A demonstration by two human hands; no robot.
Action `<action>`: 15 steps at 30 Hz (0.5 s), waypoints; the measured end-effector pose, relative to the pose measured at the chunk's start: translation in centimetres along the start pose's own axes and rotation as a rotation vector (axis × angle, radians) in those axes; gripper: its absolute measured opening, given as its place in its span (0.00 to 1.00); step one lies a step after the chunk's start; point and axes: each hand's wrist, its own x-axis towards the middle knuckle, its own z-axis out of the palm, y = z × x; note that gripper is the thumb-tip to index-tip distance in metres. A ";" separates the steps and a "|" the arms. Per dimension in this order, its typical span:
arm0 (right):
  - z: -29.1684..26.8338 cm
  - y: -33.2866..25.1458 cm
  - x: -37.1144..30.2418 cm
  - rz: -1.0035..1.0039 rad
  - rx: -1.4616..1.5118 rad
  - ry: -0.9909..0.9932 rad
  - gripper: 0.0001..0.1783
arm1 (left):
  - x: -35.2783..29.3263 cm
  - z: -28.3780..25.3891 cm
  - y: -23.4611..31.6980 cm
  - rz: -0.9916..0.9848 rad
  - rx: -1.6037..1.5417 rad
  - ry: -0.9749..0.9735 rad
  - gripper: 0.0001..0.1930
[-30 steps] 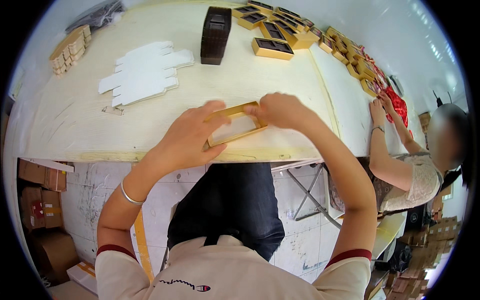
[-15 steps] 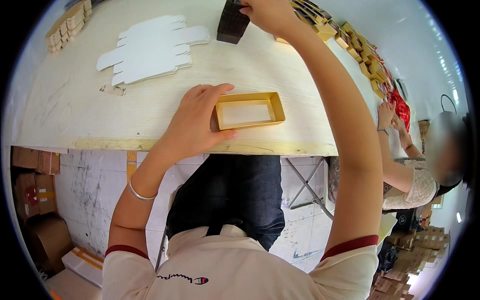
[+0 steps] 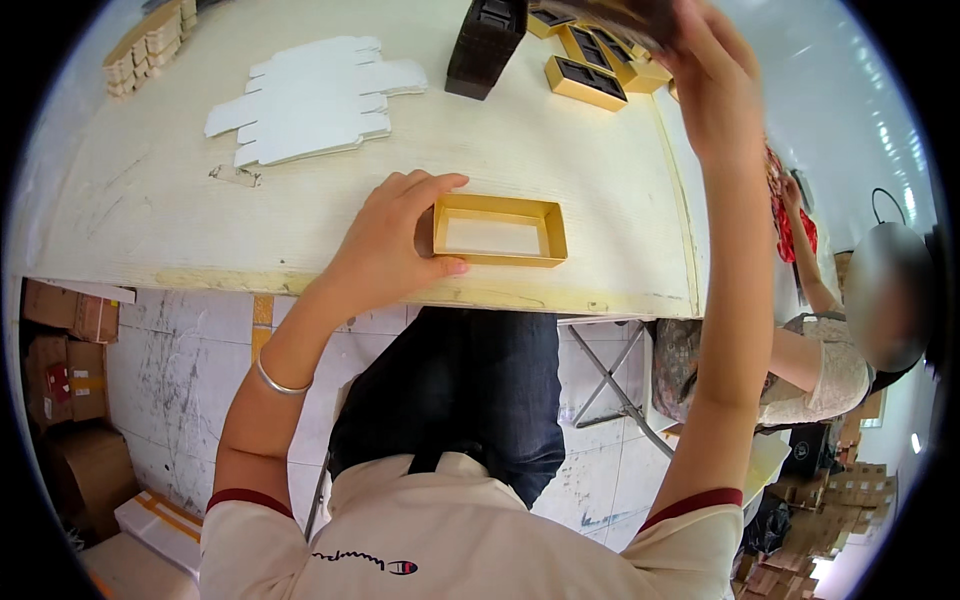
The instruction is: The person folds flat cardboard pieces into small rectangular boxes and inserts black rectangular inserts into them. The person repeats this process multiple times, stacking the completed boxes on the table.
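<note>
Gripping gold box [image 3: 500, 258] w/ L hand [image 3: 388, 232], open top up, long axis L-R; R hand [image 3: 718, 98] grasping dk tray [image 3: 630, 16].

Brown cartons [image 3: 95, 465] and a white box with orange tape [image 3: 150, 533] sit left of crossed metal legs [image 3: 611, 375].

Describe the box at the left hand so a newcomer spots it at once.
Find the pale table, then the left hand near its front edge. That hand spans the left end of an open gold box. It lacks the black inserts of the gold boxes farther back.
</note>
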 end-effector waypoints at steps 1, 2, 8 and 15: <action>-0.6 -0.6 -2.7 0.054 0.214 0.019 0.13 | 0.1 0.1 0.2 -0.014 0.011 -0.039 0.36; -0.7 -0.8 -5.4 0.103 0.438 0.035 0.10 | 0.1 -0.1 0.4 -0.032 0.032 -0.074 0.37; -0.5 2.1 -18.2 0.710 0.569 0.176 0.10 | 1.0 0.1 1.4 0.036 0.104 -0.153 0.42; 2.5 4.6 -18.3 0.856 0.513 0.048 0.13 | 2.2 1.1 4.4 0.006 0.352 -0.315 0.43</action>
